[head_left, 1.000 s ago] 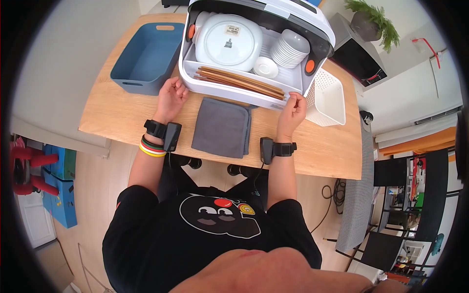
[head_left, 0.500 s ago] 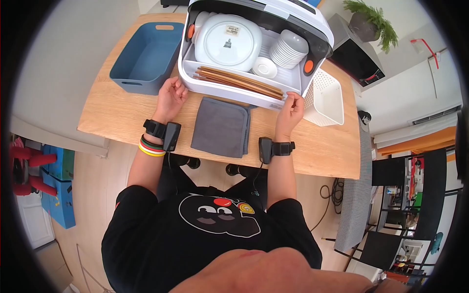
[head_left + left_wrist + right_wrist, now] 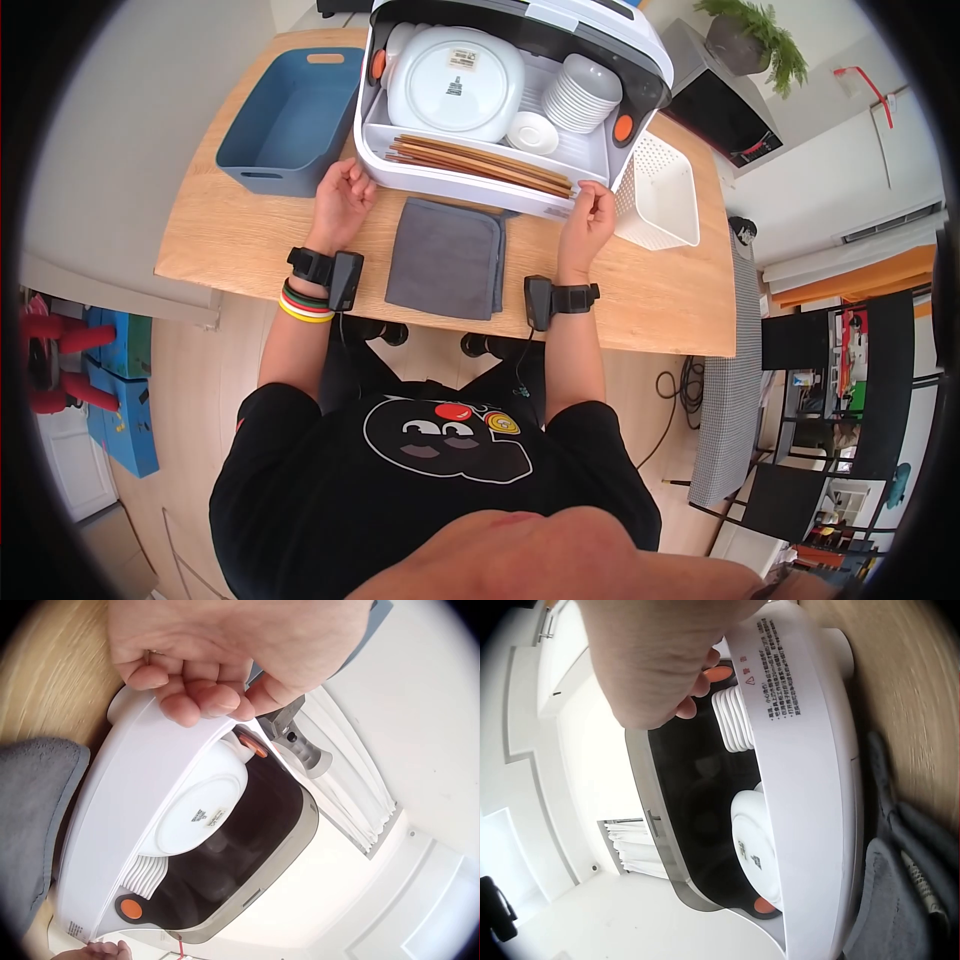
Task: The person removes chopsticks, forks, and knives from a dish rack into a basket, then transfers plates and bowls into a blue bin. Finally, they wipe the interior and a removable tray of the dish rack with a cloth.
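**Dish storage box [image 3: 814,795] is seen open**

On the wooden table [image 3: 235,235], the white box is placed between a blue basket [image 3: 265,182] and a white perforated basket [image 3: 655,238]. Its smoky lid [image 3: 646,772] is raised. Inside are seen a labelled, upturned plate [image 3: 456,105], stacked white bowls [image 3: 578,98], a saucer [image 3: 532,132] and brown chopsticks [image 3: 480,166]. At the near left corner, the left hand [image 3: 343,205] is held with fingers loosely bent; at the right, whether the box is pinched by the right hand [image 3: 587,228] cannot be told.

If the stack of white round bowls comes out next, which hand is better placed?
Probably the right hand: it is at the front corner of the white plastic box nearer the white bowls, while the left hand is at the other front corner.
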The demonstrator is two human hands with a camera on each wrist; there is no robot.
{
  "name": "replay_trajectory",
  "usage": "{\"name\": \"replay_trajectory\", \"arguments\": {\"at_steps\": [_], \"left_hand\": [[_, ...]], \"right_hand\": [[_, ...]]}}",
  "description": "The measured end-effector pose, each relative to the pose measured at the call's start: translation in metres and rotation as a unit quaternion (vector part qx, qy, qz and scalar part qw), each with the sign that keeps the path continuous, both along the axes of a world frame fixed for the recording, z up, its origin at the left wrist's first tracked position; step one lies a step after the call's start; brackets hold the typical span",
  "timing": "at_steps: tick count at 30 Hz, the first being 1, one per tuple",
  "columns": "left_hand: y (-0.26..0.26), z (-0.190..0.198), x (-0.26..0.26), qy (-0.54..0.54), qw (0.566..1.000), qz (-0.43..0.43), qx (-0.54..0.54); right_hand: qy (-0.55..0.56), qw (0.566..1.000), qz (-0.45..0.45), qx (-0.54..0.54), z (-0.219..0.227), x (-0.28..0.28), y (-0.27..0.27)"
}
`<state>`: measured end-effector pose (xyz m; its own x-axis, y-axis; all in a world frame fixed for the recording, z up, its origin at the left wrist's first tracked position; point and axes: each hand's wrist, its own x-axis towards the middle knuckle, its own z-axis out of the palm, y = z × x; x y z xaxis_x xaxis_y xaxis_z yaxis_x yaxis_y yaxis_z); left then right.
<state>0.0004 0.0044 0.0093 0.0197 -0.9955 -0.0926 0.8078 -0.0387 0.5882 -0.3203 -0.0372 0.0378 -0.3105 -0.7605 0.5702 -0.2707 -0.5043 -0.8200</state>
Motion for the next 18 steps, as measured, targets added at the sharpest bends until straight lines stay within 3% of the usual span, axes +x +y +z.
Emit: {"name": "replay_trajectory", "arguments": {"at_steps": [18], "left_hand": [[0.0004,0.0019,0.0013,0.005,1.000,0.004,0.011]], "right_hand": [[-0.017,1.000,0.012,0.001,0.0030,0.0027,0.0020]]}}
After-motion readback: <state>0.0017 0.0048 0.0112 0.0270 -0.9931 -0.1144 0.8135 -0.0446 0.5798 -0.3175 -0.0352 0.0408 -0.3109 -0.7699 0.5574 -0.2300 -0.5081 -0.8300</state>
